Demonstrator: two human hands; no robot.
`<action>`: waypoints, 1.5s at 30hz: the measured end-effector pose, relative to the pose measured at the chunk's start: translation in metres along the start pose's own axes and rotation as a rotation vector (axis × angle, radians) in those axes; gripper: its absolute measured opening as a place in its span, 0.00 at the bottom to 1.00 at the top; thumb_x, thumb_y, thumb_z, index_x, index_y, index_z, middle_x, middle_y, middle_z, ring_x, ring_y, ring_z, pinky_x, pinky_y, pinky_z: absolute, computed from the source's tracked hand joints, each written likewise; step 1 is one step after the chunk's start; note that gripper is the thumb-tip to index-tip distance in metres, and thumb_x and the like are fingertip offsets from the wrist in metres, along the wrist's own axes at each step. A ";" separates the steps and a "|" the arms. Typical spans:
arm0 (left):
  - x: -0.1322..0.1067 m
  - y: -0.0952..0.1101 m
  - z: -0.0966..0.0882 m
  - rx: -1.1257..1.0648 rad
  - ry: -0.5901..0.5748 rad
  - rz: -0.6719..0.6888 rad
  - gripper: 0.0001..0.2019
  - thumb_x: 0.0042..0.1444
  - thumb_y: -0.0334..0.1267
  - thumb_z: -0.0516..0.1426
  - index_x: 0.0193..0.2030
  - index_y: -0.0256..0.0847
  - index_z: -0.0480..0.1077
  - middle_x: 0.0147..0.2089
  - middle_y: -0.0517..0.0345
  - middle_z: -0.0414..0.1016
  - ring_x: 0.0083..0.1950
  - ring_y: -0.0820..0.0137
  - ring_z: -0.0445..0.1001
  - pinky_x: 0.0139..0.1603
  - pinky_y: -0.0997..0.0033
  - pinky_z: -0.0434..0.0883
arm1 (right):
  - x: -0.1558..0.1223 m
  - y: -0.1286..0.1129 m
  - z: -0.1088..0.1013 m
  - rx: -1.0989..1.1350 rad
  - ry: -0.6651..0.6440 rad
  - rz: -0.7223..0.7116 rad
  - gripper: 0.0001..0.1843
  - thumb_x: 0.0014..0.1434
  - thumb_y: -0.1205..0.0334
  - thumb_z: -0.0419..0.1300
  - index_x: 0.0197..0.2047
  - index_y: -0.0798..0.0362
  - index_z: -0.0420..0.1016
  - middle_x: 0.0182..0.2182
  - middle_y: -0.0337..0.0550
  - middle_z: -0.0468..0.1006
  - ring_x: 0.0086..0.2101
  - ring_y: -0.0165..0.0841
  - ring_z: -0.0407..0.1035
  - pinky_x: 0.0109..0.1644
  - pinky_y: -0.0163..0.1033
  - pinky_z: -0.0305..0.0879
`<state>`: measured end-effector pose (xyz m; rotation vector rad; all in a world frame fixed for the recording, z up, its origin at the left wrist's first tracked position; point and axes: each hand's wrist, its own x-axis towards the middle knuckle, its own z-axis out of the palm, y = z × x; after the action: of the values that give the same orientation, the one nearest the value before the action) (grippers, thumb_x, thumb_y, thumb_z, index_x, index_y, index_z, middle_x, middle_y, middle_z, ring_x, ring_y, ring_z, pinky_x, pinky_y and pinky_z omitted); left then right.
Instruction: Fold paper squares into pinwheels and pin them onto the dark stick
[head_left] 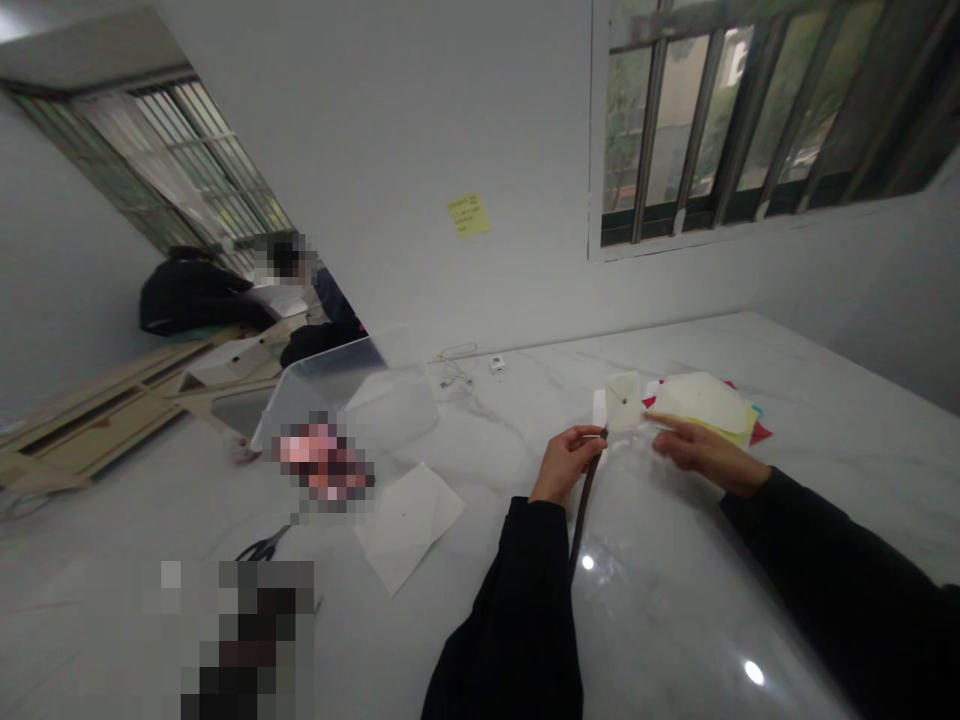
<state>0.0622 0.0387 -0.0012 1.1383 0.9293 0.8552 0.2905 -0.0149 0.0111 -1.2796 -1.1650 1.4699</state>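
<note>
My left hand (568, 462) is closed in a pinch on the top of a thin dark stick (581, 520) that runs down toward me beside a clear plastic sheet (660, 590). At the stick's tip sits a small white paper piece (621, 400) with a dark dot. My right hand (701, 452) rests on the plastic's far edge with its forefinger stretched out to the left, just below a stack of white and coloured paper sheets (709, 405). Both arms wear dark sleeves.
A white paper sheet (409, 520) and black scissors (262, 547) lie left on the white marble table (825, 400). A clear plastic box (352, 395) stands behind them, a cable (454, 368) by the wall. Another person in dark clothes (202, 295) sits far left.
</note>
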 end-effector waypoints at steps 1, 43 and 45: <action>0.000 0.000 0.000 -0.003 0.001 0.000 0.18 0.44 0.41 0.66 0.44 0.38 0.76 0.33 0.58 0.75 0.28 0.78 0.65 0.29 0.76 0.58 | -0.007 -0.001 0.012 -0.074 -0.506 0.120 0.24 0.49 0.60 0.69 0.50 0.55 0.77 0.25 0.37 0.74 0.23 0.25 0.64 0.25 0.29 0.62; -0.014 0.007 0.022 -0.437 -0.076 -0.085 0.27 0.43 0.40 0.68 0.52 0.42 0.72 0.41 0.55 0.73 0.30 0.77 0.67 0.27 0.77 0.62 | -0.009 0.031 0.057 0.203 -0.367 0.111 0.23 0.54 0.47 0.66 0.46 0.54 0.70 0.21 0.30 0.57 0.22 0.24 0.49 0.25 0.32 0.45; -0.015 0.006 0.026 -0.454 -0.100 -0.103 0.27 0.44 0.40 0.67 0.53 0.43 0.71 0.43 0.54 0.73 0.30 0.77 0.66 0.24 0.78 0.59 | -0.007 0.036 0.060 0.162 -0.359 0.064 0.23 0.55 0.45 0.65 0.43 0.56 0.71 0.21 0.31 0.58 0.21 0.24 0.49 0.25 0.32 0.45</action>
<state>0.0796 0.0169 0.0107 0.7268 0.6603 0.8621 0.2307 -0.0365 -0.0194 -0.9753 -1.2104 1.8553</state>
